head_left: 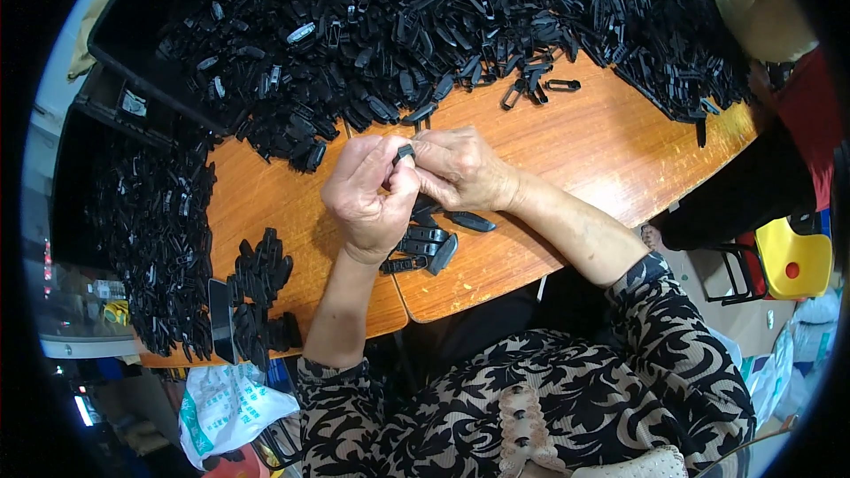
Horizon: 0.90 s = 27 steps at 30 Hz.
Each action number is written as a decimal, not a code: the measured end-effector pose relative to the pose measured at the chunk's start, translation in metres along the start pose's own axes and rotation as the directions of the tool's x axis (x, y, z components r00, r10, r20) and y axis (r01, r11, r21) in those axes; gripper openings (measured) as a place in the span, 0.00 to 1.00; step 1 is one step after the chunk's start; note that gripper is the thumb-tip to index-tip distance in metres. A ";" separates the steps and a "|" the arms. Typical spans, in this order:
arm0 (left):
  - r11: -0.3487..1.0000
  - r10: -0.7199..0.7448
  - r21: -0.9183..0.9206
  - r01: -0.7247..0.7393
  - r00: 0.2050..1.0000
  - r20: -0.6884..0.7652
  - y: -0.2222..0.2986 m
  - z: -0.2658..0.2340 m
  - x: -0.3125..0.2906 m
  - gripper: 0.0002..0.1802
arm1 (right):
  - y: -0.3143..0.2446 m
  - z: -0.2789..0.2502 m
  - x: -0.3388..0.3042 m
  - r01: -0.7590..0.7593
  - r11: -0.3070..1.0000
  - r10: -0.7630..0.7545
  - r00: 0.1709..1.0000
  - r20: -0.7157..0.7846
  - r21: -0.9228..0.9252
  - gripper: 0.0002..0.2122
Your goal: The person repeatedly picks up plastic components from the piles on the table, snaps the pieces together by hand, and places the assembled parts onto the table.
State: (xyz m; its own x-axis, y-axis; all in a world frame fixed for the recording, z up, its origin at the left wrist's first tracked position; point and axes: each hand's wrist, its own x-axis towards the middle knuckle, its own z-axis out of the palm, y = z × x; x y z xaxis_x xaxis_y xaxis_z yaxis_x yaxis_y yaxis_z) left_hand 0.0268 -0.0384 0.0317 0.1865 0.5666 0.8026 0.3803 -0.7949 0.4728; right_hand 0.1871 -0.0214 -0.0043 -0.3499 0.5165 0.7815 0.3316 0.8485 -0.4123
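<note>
The left hand (374,204) and right hand (469,166) pinch a small black plastic piece (404,153) over the orange-brown wooden table (593,124); loose elongated black parts (443,254) lie nearby, and a large black plastic heap (398,35) crowds the far side

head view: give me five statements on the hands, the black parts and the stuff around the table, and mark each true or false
1. The left hand and right hand meet at a small black part. True.
2. The hands are spread wide apart. False: they are close together.
3. A large heap of black parts lies beyond the hands. True.
4. The tabletop is plain white. False: the tabletop is orange-brown with a wood look.
5. A yellow chair stands at the picture's left. False: the yellow chair is at the right.
</note>
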 end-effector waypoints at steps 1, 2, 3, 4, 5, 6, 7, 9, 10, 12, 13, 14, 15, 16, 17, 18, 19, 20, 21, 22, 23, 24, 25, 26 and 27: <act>1.000 -0.002 -0.001 0.002 1.000 0.001 -0.003 0.000 0.000 0.13 | 0.000 0.000 -0.001 -0.026 1.000 0.026 1.000 -0.002 0.000 0.08; 0.996 0.029 0.086 -0.026 0.999 -0.026 -0.011 -0.001 0.001 0.12 | 0.002 0.000 0.000 -0.060 0.998 0.059 0.998 0.013 0.032 0.09; 0.983 0.061 0.174 -0.052 0.997 -0.050 -0.018 -0.003 0.003 0.11 | 0.006 -0.002 0.002 -0.094 0.994 0.092 0.995 0.028 0.063 0.10; 0.976 -0.031 0.215 0.038 0.999 -0.036 -0.025 -0.005 0.005 0.10 | 0.012 -0.010 0.000 -0.141 0.990 0.141 0.989 0.041 0.005 0.12; 0.975 -0.074 0.206 0.085 0.996 -0.056 -0.040 -0.012 0.004 0.09 | 0.013 -0.013 0.003 -0.180 0.981 0.181 0.983 0.006 -0.076 0.10; 0.964 -0.145 0.217 0.151 0.989 -0.041 -0.050 -0.019 -0.001 0.08 | 0.019 -0.013 0.003 -0.261 0.958 0.258 0.965 -0.040 -0.121 0.09; 0.953 -0.212 0.218 0.212 0.977 -0.022 -0.055 -0.020 -0.002 0.06 | 0.025 -0.016 0.002 -0.347 0.922 0.335 0.937 -0.094 -0.172 0.08; 0.935 -0.303 0.221 0.279 0.950 0.080 -0.062 -0.022 -0.007 0.05 | 0.034 -0.019 -0.003 -0.438 0.868 0.433 0.898 -0.078 -0.234 0.06; 0.907 -0.393 0.235 0.349 0.902 0.179 -0.061 -0.023 -0.007 0.05 | 0.035 -0.018 -0.004 -0.435 0.854 0.443 0.896 -0.039 -0.286 0.07; 0.901 -0.432 0.192 0.389 0.848 0.307 -0.061 -0.025 -0.005 0.06 | 0.035 -0.015 -0.008 -0.438 0.827 0.480 0.876 0.040 -0.352 0.11; 0.884 -0.464 0.163 0.438 0.779 0.422 -0.060 -0.030 -0.006 0.07 | 0.029 -0.012 -0.006 -0.432 0.834 0.476 0.878 0.052 -0.343 0.11; 0.912 -0.401 0.127 0.389 0.786 0.470 -0.064 -0.036 -0.007 0.07 | 0.022 -0.010 -0.003 -0.403 0.833 0.478 0.869 0.127 -0.378 0.12; 0.907 -0.416 0.139 0.399 0.785 0.459 -0.073 -0.041 -0.011 0.07 | 0.017 -0.007 -0.001 -0.370 0.834 0.479 0.854 0.203 -0.409 0.14; 0.847 -0.497 -0.014 0.531 0.801 0.334 -0.083 -0.046 -0.016 0.07 | 0.015 -0.006 -0.002 -0.300 0.858 0.418 0.880 0.226 -0.418 0.17; 0.763 -0.581 -0.187 0.619 0.784 0.219 -0.087 -0.047 -0.013 0.08 | 0.016 -0.007 -0.004 -0.289 0.865 0.407 0.882 0.237 -0.410 0.17; 0.808 -0.584 -0.082 0.584 0.812 0.026 -0.092 -0.049 -0.009 0.11 | 0.017 -0.008 -0.004 -0.292 0.853 0.416 0.881 0.225 -0.432 0.16; 0.796 -0.603 -0.029 0.604 0.790 -0.107 -0.090 -0.053 -0.002 0.13 | 0.019 -0.009 -0.005 -0.297 0.839 0.425 0.881 0.208 -0.456 0.16; 0.800 -0.578 0.063 0.596 0.795 -0.182 -0.100 -0.058 -0.004 0.12 | 0.023 -0.009 -0.006 -0.346 0.823 0.469 0.862 0.194 -0.450 0.15; 0.793 -0.545 0.154 0.590 0.799 -0.254 -0.108 -0.065 -0.007 0.12 | 0.028 -0.009 -0.008 -0.361 0.835 0.471 0.859 0.200 -0.414 0.13; 0.788 -0.546 0.162 0.595 0.795 -0.265 -0.107 -0.070 -0.009 0.12 | 0.028 -0.010 -0.008 -0.360 0.806 0.499 0.840 0.213 -0.469 0.11; 0.776 -0.510 0.306 0.552 0.834 -0.211 -0.106 -0.076 -0.010 0.11 | 0.028 -0.010 -0.006 -0.355 0.775 0.527 0.820 0.223 -0.523 0.10; 0.750 -0.480 0.442 0.492 0.865 -0.148 -0.104 -0.082 -0.012 0.11 | 0.027 -0.009 -0.005 -0.348 0.783 0.519 0.822 0.233 -0.515 0.10; 0.750 -0.481 0.440 0.494 0.864 -0.150 -0.099 -0.081 -0.009 0.11 | 0.027 -0.011 -0.005 -0.370 0.782 0.526 0.823 0.214 -0.501 0.11; 0.690 -0.528 0.537 0.485 0.845 -0.085 -0.093 -0.078 -0.007 0.12 | 0.027 -0.013 -0.005 -0.392 0.781 0.534 0.823 0.194 -0.486 0.11; 0.627 -0.576 0.628 0.461 0.817 -0.024 -0.088 -0.076 -0.005 0.13 | 0.028 -0.015 -0.006 -0.390 0.781 0.534 0.823 0.195 -0.488 0.11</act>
State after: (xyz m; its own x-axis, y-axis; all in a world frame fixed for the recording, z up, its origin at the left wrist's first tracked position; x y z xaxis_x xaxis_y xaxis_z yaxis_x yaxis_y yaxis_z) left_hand -0.0759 0.0120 0.0140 -0.0888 0.9157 0.3918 0.8934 -0.1007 0.4378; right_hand 0.2116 -0.0026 -0.0130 -0.2820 0.9002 0.3319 0.8230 0.4047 -0.3985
